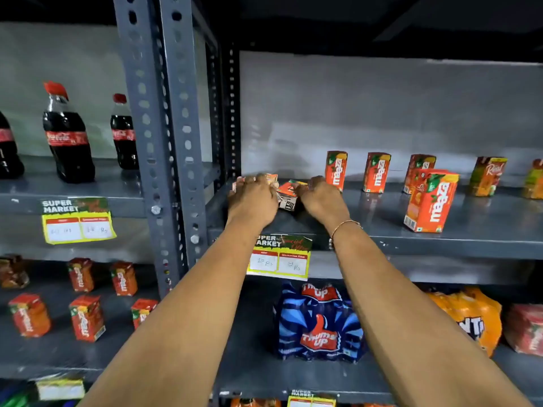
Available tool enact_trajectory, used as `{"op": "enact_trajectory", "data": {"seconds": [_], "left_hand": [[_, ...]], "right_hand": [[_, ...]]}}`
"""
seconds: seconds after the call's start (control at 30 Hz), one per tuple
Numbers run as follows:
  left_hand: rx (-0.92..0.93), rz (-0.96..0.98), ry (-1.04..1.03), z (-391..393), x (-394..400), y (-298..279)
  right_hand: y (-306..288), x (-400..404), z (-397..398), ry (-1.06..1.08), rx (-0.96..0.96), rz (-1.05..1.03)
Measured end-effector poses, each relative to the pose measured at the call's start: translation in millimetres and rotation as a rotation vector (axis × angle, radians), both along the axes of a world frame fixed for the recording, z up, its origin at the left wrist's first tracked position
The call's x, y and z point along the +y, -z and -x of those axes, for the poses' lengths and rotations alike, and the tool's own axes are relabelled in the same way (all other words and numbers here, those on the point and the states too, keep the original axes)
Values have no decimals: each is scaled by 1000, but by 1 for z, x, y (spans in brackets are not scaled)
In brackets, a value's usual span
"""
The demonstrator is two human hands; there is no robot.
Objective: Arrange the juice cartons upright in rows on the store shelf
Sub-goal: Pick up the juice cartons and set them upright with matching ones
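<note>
Both my hands reach onto the grey shelf [382, 230] at its left end. My left hand [252, 198] grips a small orange juice carton [270, 178] that shows above its fingers. My right hand [318, 198] holds another orange carton [289, 195] that lies tilted between the two hands. Three orange Maaza cartons stand upright in a back row [336, 170] [376, 172] [418, 167]. A larger-looking Maaza carton [430, 199] stands upright nearer the front. A Real carton [487, 176] stands further right.
A perforated steel post [167, 142] borders the shelf on the left. Cola bottles [67, 133] stand on the neighbouring shelf. Below are a Thums Up pack [318, 324], an orange Fanta pack [470, 318] and several small cartons [86, 317]. A price tag [279, 257] hangs on the shelf edge.
</note>
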State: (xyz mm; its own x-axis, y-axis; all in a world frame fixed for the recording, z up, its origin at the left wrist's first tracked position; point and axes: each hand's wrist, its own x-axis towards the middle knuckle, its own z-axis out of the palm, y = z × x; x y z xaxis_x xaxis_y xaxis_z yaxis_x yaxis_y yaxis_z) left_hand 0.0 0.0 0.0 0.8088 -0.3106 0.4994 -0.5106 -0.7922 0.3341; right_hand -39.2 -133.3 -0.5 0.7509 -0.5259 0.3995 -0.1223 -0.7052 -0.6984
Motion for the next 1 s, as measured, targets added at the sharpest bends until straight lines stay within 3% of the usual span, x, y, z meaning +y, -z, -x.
{"op": "enact_trajectory", "data": {"seconds": [0.2, 0.53, 0.8, 1.0], "left_hand": [[213, 80, -73, -13, 3, 1], [224, 69, -58, -15, 4, 1], [264, 100, -35, -15, 6, 3], [273, 148, 17, -17, 9, 0]], "right_hand": [[5, -10, -4, -24, -50, -166], [5, -10, -3, -39, -66, -212], [5, 0, 4, -96, 53, 95], [5, -4, -1, -22, 67, 17]]}}
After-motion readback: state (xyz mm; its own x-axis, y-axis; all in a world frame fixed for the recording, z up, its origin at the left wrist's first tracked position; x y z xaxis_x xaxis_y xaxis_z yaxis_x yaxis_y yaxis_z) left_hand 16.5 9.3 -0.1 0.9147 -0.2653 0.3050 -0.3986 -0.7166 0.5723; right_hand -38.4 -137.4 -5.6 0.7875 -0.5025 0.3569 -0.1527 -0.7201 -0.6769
